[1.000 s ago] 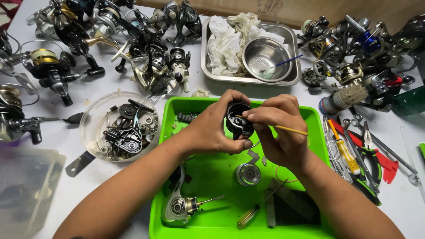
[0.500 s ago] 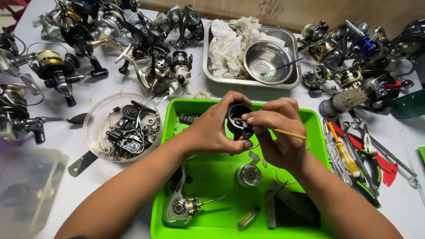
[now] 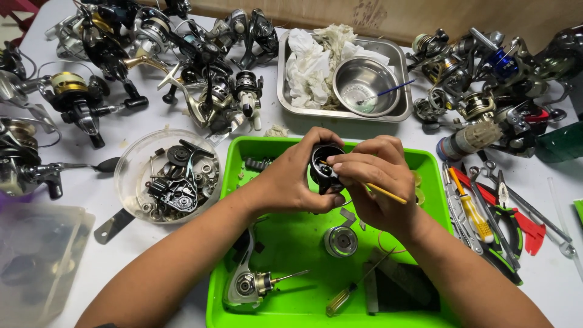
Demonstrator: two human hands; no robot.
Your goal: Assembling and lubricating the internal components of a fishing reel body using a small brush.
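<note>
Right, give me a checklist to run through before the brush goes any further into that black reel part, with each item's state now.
1. Left hand grips the black reel part firmly: ok, fingers wrap around it.
2. Right hand holds the thin yellow brush in a pinch: ok.
3. Brush tip is inside the part's opening: cannot tell, fingers hide it.
4. Work is held over the green tray: ok.
5. Silver spool and reel body lie apart from the hands in the tray: ok.
6. Steel bowl within reach behind the tray: ok, judging by how close it sits.
</note>
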